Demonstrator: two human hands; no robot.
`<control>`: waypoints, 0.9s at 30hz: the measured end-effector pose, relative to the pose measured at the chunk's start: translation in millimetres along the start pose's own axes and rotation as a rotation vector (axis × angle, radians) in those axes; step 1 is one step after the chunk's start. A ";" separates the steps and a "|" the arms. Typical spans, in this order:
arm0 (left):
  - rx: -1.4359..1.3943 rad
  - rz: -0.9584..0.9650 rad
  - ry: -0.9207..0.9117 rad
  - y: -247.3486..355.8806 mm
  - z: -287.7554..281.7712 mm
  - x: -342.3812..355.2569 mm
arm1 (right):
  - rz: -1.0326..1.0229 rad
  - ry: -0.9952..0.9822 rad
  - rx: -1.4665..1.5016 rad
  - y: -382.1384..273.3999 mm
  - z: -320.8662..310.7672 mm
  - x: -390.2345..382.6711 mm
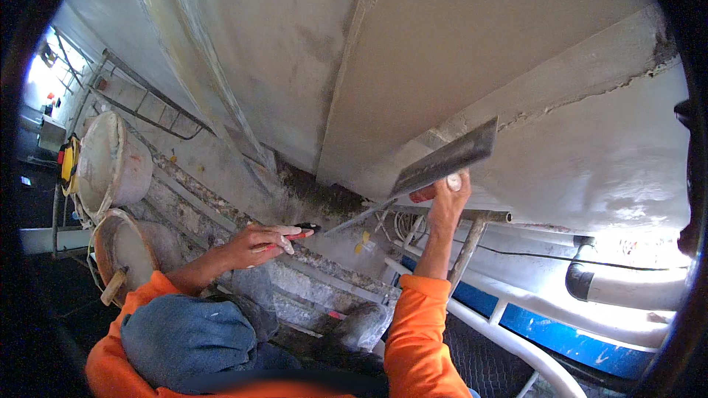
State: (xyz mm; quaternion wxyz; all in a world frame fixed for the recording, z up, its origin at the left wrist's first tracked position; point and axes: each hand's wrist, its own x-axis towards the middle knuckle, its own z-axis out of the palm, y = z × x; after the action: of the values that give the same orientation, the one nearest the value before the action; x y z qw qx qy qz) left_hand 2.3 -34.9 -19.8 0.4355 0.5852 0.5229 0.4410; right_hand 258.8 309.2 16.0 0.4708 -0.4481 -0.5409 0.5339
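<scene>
My left hand (259,245), at the middle left, is closed round the red-and-black handle of a hand tool (304,229). A narrow grey blade (361,217) runs from near that handle up toward the trowel. My right hand (451,190) is raised and grips a plastering trowel (450,158) by its reddish handle. The trowel's wide, flat metal blade tilts up to the right, close under a smeared grey plaster surface (420,51). Whether its edge touches the surface, I cannot tell. A rough plaster ridge (590,98) runs right from near the blade.
At the left stand two mortar-crusted buckets (136,158) (125,250), the nearer with a wooden handle in it. Dirty scaffold planks (214,210) run below my hands. A metal tube (468,250) and white railing (531,354) stand at the right, near a grey pipe (627,284).
</scene>
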 end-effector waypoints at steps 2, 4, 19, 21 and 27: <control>0.014 -0.025 -0.002 -1.5 -3.0 -8.0 | -0.065 -0.082 -0.038 27.4 1.2 -5.3; 0.041 -0.051 0.000 -2.8 -5.8 -15.1 | -0.073 -0.070 -0.138 49.7 9.6 -1.9; 0.069 -0.155 0.073 7.0 -19.9 -39.6 | 0.087 -0.135 0.055 91.9 28.5 22.6; 0.078 -0.160 0.065 6.0 -20.5 -38.8 | 0.068 -0.127 0.058 89.2 30.1 24.9; 0.075 -0.120 0.057 3.7 -19.5 -36.0 | 0.019 -0.144 0.034 76.0 31.8 31.1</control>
State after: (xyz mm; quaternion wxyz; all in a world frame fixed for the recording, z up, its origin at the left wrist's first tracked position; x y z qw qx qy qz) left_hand -18.0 -70.1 -13.9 0.4237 0.5559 0.5854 0.4108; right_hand 221.2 337.2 -58.6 0.4331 -0.4054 -0.5600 0.5783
